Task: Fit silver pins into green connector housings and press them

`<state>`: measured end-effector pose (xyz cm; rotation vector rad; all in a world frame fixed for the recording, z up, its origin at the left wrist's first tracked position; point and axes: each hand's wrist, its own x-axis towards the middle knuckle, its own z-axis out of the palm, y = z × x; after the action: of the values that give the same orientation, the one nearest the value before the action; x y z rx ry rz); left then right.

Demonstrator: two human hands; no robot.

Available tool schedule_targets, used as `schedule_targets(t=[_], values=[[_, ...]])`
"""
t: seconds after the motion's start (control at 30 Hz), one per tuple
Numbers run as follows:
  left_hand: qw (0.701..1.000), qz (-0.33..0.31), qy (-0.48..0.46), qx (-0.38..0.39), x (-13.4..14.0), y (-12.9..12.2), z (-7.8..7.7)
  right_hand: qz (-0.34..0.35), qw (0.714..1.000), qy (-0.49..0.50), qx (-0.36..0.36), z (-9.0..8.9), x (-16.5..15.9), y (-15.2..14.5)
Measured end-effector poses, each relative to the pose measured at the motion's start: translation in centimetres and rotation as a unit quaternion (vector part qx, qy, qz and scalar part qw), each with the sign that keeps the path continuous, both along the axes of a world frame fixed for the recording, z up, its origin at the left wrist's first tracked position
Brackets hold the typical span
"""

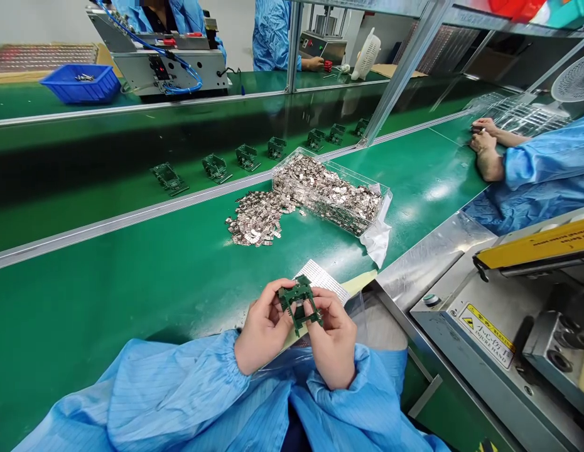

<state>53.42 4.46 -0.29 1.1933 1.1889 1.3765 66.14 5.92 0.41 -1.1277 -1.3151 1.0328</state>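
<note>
Between my two hands is a green circuit board assembly (299,295), held just above the bench's near edge. My left hand (268,323) grips its left side, thumb on the face turned to me. On the right side, my right hand (333,333) pinches the board with its thumb near the middle opening. Whether a small part sits under the thumbs I cannot tell. A white sheet with rows of dark marks (320,279) lies just behind the board. Farther back, small silvery metal pieces (257,216) are heaped beside a clear plastic tray (386,204) full of the same pieces.
Several similar green boards (215,168) stand in a row on the dark green strip behind the metal rail. A grey machine with a hand-injury warning label (487,336) is at my right. A co-worker's hands (485,141) are at the far right. A blue bin (82,85) stands back left.
</note>
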Motion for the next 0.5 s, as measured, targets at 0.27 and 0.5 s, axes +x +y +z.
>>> schedule_targets(t=[0.27, 0.5], values=[[0.999, 0.02, 0.039, -0.001, -0.06, -0.15, 0.14, -0.017, 0.999, 0.049, 0.012, 0.18, -0.56, -0.21], [0.998, 0.03, 0.053, 0.016, -0.1, -0.41, 0.49, -0.004, 0.995, 0.098, -0.024, 0.3, -0.61, -0.07]])
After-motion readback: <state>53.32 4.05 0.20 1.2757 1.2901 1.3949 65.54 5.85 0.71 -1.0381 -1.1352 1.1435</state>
